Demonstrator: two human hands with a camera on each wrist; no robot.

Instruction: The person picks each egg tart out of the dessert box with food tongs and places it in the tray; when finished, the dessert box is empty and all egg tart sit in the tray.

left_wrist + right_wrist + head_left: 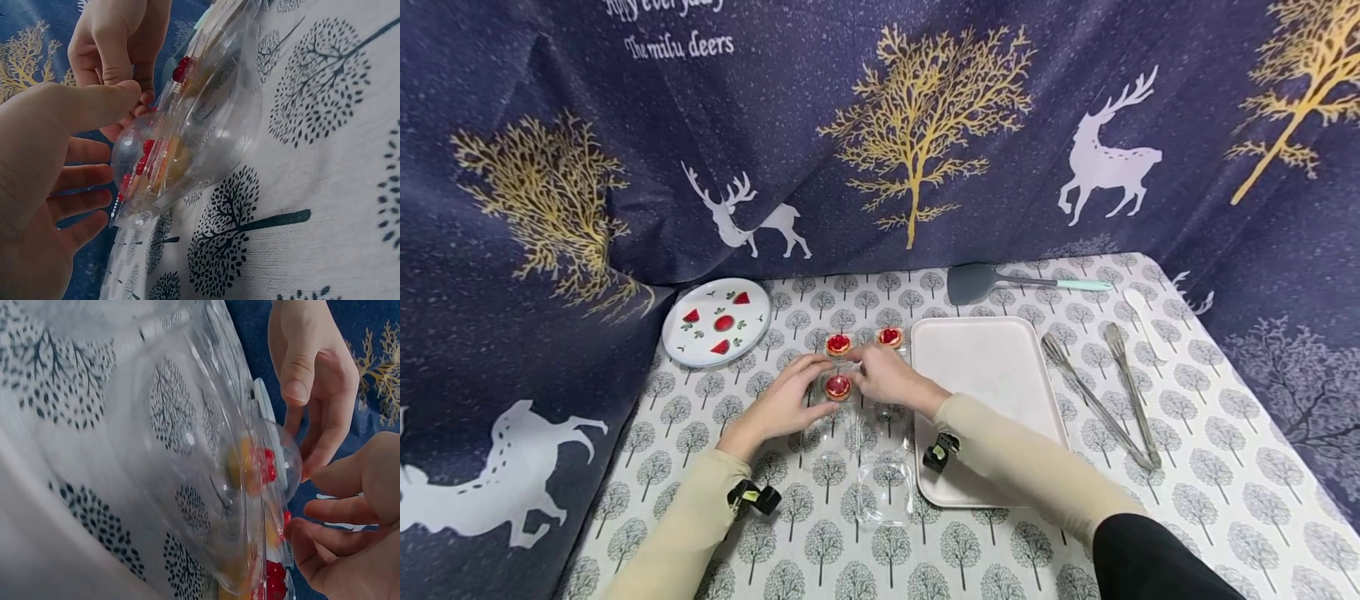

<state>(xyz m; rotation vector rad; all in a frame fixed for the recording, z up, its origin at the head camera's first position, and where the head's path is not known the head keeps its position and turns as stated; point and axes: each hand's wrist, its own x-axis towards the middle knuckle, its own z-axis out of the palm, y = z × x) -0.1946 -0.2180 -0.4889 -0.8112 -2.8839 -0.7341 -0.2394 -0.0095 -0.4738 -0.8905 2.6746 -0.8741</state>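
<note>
A clear plastic clamshell box lies on the table, its cups holding small tarts with red berry topping. Three show in the head view: a rear-left tart, a rear-right tart and a front tart. Over the front tart sits a clear dome lid. My left hand is around its left side, fingers loosely bent and thumb spread. From the right, my right hand reaches in, its fingertips by the dome and the box's edge. Whether either hand touches the plastic is unclear.
Right of the box lies a pale rectangular tray, under my right forearm. Farther right are metal tongs and a white spoon. A grey spatula lies at the back. A watermelon-patterned plate stands at the back left.
</note>
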